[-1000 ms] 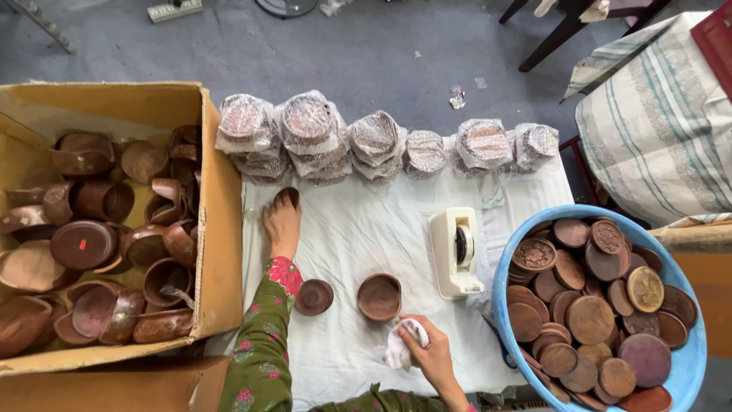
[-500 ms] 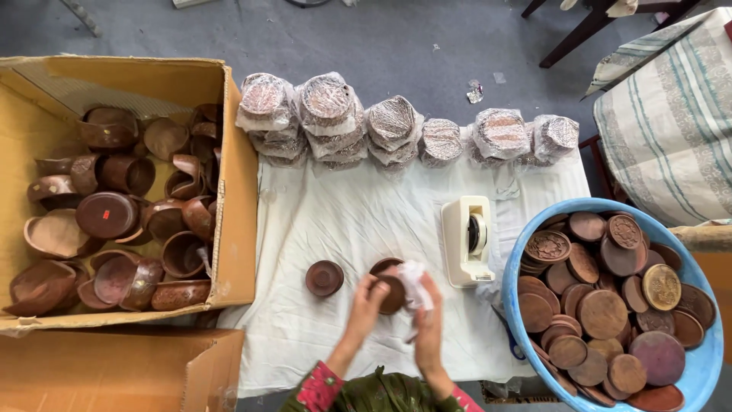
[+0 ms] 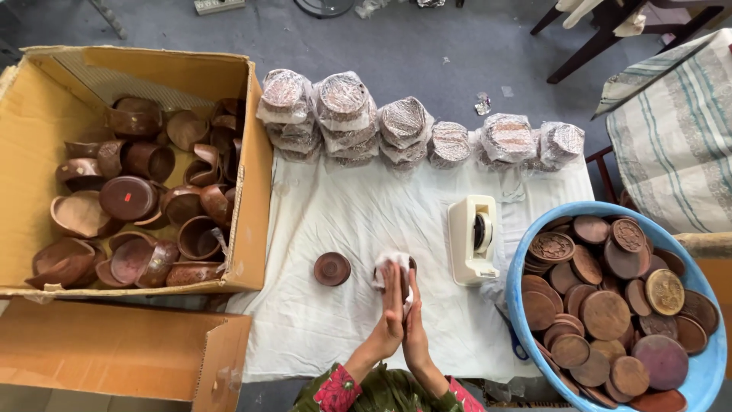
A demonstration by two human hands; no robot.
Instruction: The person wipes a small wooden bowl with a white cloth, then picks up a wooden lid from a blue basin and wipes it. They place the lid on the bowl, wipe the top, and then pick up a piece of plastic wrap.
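Left hand (image 3: 392, 309) and right hand (image 3: 415, 324) pressed together grasping a small wooden bowl (image 3: 408, 276) and white cloth (image 3: 387, 263), round wooden lid (image 3: 332, 268) at nine o'clock, tape dispenser (image 3: 473, 238) at two o'clock

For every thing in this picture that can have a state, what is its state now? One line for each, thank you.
Left hand: pressed on a white cloth, holding the bowl.
Right hand: against the bowl, holding it.
Small brown wooden bowl: held on edge, mostly covered.
White cloth: crumpled over the bowl.
Round brown wooden lid: lying flat, apart from the hands.
Big cardboard box: open, holding bowls.
Blue plastic tub: full of lids.
Plastic-wrapped stacks: sealed, in a row.
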